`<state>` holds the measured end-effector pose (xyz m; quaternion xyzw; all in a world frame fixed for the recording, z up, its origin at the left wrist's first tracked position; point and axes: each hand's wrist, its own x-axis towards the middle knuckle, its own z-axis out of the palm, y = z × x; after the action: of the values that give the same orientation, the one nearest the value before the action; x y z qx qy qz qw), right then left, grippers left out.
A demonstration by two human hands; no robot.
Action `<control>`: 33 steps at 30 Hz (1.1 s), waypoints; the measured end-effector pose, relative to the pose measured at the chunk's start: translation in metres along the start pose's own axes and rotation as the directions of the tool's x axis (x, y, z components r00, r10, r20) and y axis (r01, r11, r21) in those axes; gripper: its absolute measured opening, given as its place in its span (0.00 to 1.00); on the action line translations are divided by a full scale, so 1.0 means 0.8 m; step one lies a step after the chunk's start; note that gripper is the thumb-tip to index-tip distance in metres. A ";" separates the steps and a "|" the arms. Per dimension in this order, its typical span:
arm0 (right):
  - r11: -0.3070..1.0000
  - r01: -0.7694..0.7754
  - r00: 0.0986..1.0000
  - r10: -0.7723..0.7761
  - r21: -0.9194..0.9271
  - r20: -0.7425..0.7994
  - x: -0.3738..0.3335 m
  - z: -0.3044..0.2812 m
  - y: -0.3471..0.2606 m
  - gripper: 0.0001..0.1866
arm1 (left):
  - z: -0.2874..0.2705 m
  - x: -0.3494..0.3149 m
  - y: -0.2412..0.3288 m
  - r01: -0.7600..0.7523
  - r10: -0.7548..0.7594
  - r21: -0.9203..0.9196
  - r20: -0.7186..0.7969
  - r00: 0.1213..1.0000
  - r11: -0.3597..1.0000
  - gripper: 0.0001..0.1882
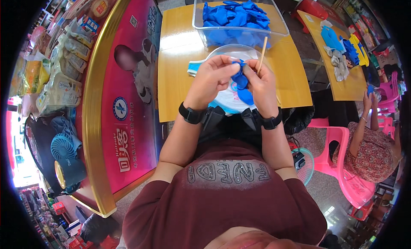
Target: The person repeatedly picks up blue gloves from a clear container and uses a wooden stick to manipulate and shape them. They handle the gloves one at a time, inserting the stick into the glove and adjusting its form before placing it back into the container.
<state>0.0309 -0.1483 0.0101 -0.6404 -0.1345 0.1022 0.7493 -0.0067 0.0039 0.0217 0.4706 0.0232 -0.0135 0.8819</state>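
Both my hands meet over the near part of a wooden table (175, 47), working on a small blue fabric piece (241, 80). My left hand (212, 77) pinches its upper edge between thumb and fingers. Gripping the same piece from the other side, my right hand (262, 84) also has a thin wooden stick (263, 52) pointing up between its fingers. Another bit of blue fabric (245, 96) hangs below. Underneath lies a round white thing with light-blue edging (223, 99), partly hidden by my hands. Beyond, a clear plastic bin (280, 31) holds a heap of blue fabric pieces (235, 17).
A pink-sided counter with gold trim (96, 86) stands close on my left, bearing packages and a small blue fan (63, 146). At right are a pink plastic chair (338, 163), a green mesh basket (309, 165), and a second table (319, 45) with cloths, where another person (368, 152) sits.
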 end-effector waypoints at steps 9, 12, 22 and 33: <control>0.997 -0.017 0.998 0.012 0.076 0.064 -0.002 0.001 0.003 0.08 | 0.000 0.002 -0.004 -0.017 0.030 0.177 -0.074 0.997 0.984 0.08; 0.999 0.024 0.997 -0.021 -0.044 0.068 0.002 0.001 0.008 0.07 | -0.011 0.005 0.000 0.087 -0.077 -0.094 0.109 0.991 0.992 0.09; 0.860 0.390 0.919 -0.389 -0.331 0.072 -0.002 0.011 0.006 0.09 | -0.017 0.011 -0.001 0.088 -0.091 -0.235 -0.003 0.996 0.968 0.14; 0.987 0.032 0.999 -0.036 0.156 0.022 0.005 0.002 0.019 0.07 | -0.013 0.009 -0.010 -0.112 0.102 0.145 0.069 0.992 0.983 0.14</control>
<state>0.0343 -0.1430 -0.0047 -0.5760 -0.1464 0.1075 0.7970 -0.0002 0.0081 0.0086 0.5348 -0.0302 0.0179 0.8442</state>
